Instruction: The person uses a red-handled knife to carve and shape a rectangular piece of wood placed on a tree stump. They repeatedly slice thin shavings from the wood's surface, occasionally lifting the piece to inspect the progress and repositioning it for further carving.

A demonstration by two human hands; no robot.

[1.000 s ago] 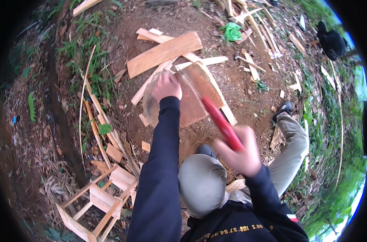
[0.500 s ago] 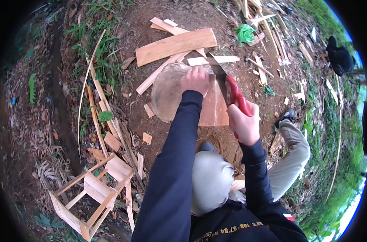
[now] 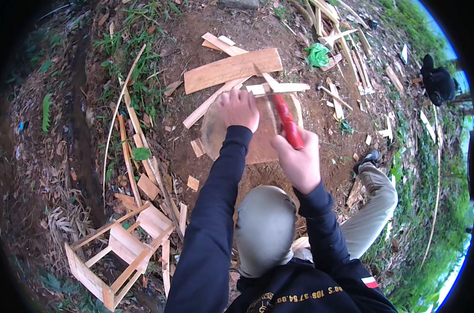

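Note:
A reddish-brown wooden board (image 3: 257, 146) lies across a round tree stump (image 3: 211, 136) in front of me. My left hand (image 3: 240, 110) is closed on the board's far left part, its fingers bent down; the fingertips are partly hidden. In my right hand (image 3: 301, 156) is a handsaw (image 3: 287, 121), gripped by its red handle. The saw's blade (image 3: 268, 78) points away from me and shows almost edge-on over the stump's far side. Whether its teeth touch the board I cannot tell.
Beyond the stump lie a wide plank (image 3: 232, 69) and several thin strips. A hammer (image 3: 335, 97) rests on the soil at right, near a green plastic bag (image 3: 317, 55) and a wood pile (image 3: 346, 49). A small wooden frame (image 3: 117, 245) stands at lower left.
The saw has turned from showing its blade's broad side to nearly edge-on and shifted slightly left. My left hand has moved a little left, and the board has shifted left with it.

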